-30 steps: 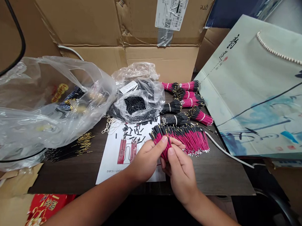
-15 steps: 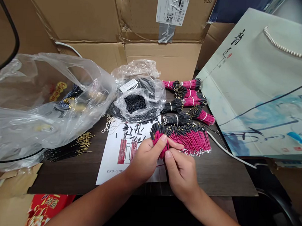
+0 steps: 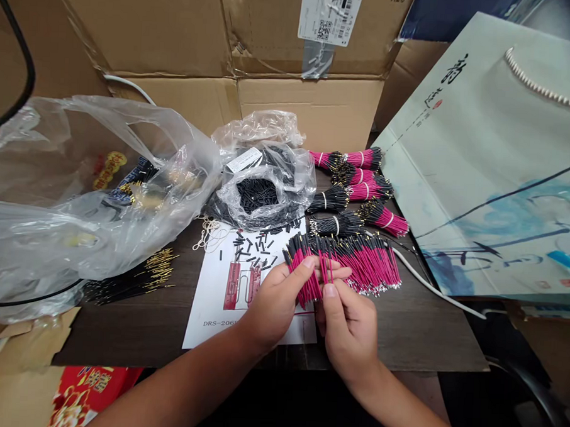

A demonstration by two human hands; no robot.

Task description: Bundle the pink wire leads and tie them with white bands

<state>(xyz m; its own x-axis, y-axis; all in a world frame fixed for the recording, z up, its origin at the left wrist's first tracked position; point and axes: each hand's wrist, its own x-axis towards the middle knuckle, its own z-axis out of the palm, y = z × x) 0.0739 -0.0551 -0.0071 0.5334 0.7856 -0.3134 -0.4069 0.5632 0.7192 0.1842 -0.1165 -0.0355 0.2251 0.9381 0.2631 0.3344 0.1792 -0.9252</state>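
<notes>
My left hand (image 3: pixel 281 298) is closed around a bunch of pink wires (image 3: pixel 305 280) with black sleeves at their upper ends. My right hand (image 3: pixel 349 323) pinches the lower ends of a few pink wires (image 3: pixel 323 265) standing slightly apart from that bunch, its thumb and forefinger pressed together. Just behind the hands lies a wide row of loose pink wires (image 3: pixel 370 267), black at the top and silvery at the lower tips. Short black tubes (image 3: pixel 255 247) are scattered on a printed sheet (image 3: pixel 210 304) left of the hands.
Behind the sheet sits an open clear bag (image 3: pixel 298 189) of black tubes. Tied wire bundles (image 3: pixel 361 191) lie at the back right. A large clear plastic bag (image 3: pixel 175 133) and loose black wires (image 3: pixel 135 282) occupy the left. A paper bag (image 3: pixel 494 172) leans on the right.
My right hand has shifted a little to the right, and a few pink wires now stand apart from the bunch between both hands. My left hand keeps its grip.
</notes>
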